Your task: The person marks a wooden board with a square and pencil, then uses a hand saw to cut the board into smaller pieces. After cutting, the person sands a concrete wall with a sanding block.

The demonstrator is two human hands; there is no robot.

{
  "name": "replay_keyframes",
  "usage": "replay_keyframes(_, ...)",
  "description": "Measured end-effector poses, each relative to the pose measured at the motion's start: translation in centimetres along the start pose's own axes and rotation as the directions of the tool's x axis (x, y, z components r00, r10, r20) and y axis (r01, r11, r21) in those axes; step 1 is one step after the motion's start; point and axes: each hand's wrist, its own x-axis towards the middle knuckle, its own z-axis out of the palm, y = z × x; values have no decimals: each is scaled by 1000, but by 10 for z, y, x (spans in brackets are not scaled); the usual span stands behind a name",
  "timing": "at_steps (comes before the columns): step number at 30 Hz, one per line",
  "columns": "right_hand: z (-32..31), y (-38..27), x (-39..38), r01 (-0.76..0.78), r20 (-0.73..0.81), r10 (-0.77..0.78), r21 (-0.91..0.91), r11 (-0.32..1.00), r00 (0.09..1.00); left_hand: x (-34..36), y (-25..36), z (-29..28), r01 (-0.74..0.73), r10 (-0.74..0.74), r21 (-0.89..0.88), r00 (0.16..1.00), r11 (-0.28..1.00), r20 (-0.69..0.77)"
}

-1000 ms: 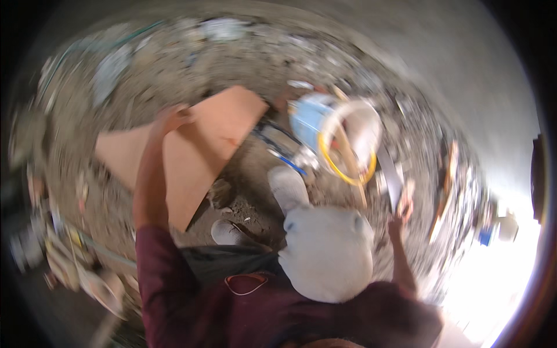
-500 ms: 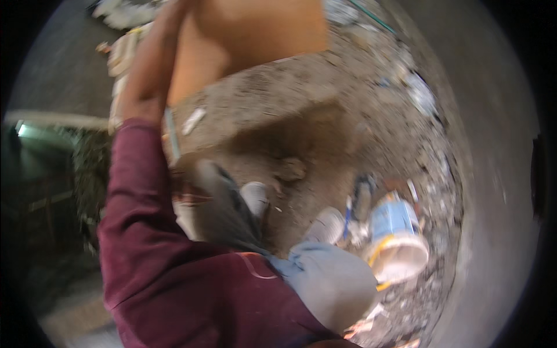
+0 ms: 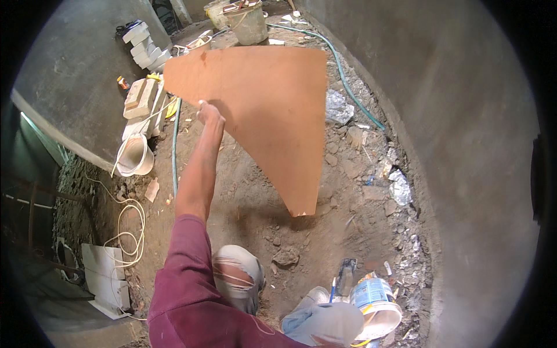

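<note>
My left hand (image 3: 210,115) grips the lower-left edge of a large tan flat board (image 3: 267,98), held out in front of me over the dirt floor at the top middle of the head view. The board is cut on a slant and narrows at both the left and bottom ends. My right hand is out of view. Near my feet at the lower right, a white-and-blue bucket (image 3: 373,297) lies tipped, beside a long dark tool (image 3: 347,272) and a thin blue-handled item (image 3: 333,290).
Grey walls (image 3: 470,151) flank the rubble-strewn ground. A white bucket (image 3: 137,156), stacked blocks (image 3: 139,101), a coiled cream cable (image 3: 130,238) and white slabs (image 3: 101,278) lie left. A green hose (image 3: 354,95) runs along the right; grey buckets (image 3: 250,26) stand beyond.
My view has swung toward the far end of the space. The board has been lifted and moved forward in my left hand. My right hand, earlier holding a saw-like blade, has left the view.
</note>
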Motion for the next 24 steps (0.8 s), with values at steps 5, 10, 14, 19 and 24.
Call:
replay_keyframes(5, -47, -84, -65, -75, 21, 75, 25, 997, 997, 51, 73, 8, -49, 61, 93, 989, 994, -133)
replay_keyframes(10, -146, -181, -141, -147, -12, 148, 47, 988, 989, 74, 188, -27, 97, -78, 63, 965, 993, -252)
replay_keyframes(14, -207, -284, -215, -188, 76, 181, 99, 977, 981, 147, 311, -139, 4, 131, 307, 899, 952, -418)
replay_keyframes(19, -333, -388, -282, -254, 11, 259, 240, 937, 966, 50, 459, -174, 177, -93, 113, 847, 978, -523)
replay_keyframes(24, -412, -456, -313, -294, 54, 305, 471, 832, 951, 47, 529, -170, 163, -139, -26, 737, 986, -662)
